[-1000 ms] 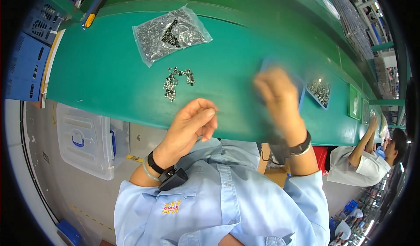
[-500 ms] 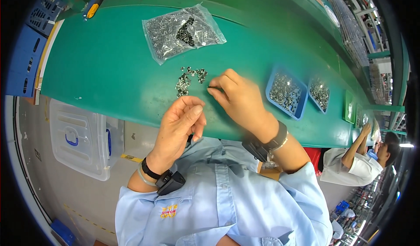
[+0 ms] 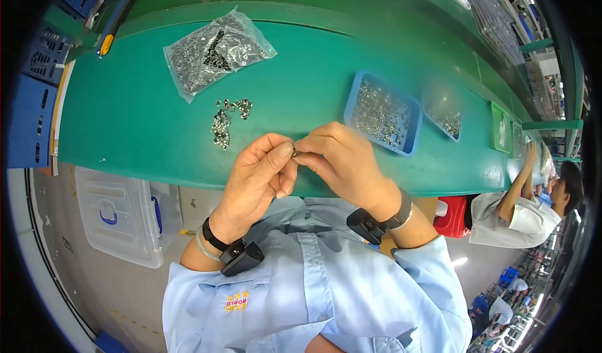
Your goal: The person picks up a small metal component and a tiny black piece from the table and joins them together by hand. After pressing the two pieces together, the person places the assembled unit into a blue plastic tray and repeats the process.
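A tiny dark metal part (image 3: 294, 153) is pinched where my two hands meet, above the table's near edge; its exact shape is too small to make out. My left hand (image 3: 260, 168) grips it between thumb and forefinger, the other fingers curled. From the other side my right hand (image 3: 342, 161) closes thumb and fingertips on the same part. Left of my hands, a loose pile of small shiny metal parts (image 3: 221, 127) lies on the green tabletop (image 3: 125, 121). Behind it rests a clear plastic bag (image 3: 216, 52) full of similar small parts, with a dark patch among them.
To the right stand a blue tray (image 3: 411, 130) of small metal parts, a second blue tray (image 3: 444, 117) and a green tray (image 3: 500, 127). A yellow-tipped tool (image 3: 106, 44) lies far left. Below, a clear lidded box (image 3: 116, 218) sits on the floor. A co-worker (image 3: 520, 212) works far right.
My right hand has come to my left, and their fingertips now meet at the small part. The view has shifted, so bag, pile and trays appear further left.
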Available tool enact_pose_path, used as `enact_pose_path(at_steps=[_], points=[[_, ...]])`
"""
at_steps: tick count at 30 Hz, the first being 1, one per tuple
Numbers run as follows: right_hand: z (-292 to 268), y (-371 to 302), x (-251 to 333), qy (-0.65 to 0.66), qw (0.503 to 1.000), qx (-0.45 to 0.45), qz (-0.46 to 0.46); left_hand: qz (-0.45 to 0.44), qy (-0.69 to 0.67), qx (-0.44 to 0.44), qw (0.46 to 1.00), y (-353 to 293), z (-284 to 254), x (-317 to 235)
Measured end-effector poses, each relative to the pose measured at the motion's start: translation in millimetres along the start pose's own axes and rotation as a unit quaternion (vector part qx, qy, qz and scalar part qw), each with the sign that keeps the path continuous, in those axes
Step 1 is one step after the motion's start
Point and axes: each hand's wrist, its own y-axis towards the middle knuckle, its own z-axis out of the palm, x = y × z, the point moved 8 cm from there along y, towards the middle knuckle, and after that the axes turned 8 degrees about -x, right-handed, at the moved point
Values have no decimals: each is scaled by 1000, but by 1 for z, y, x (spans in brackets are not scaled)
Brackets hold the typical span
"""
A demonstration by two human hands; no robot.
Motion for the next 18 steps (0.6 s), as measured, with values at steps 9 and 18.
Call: enact_pose_path(at_steps=[9, 18], points=[[-28, -21, -11, -16, 999, -37, 4, -7, 43, -22, 999, 5, 26, 14], [-42, -29, -11, -28, 997, -63, 28, -31, 16, 0, 999, 11, 35, 27]])
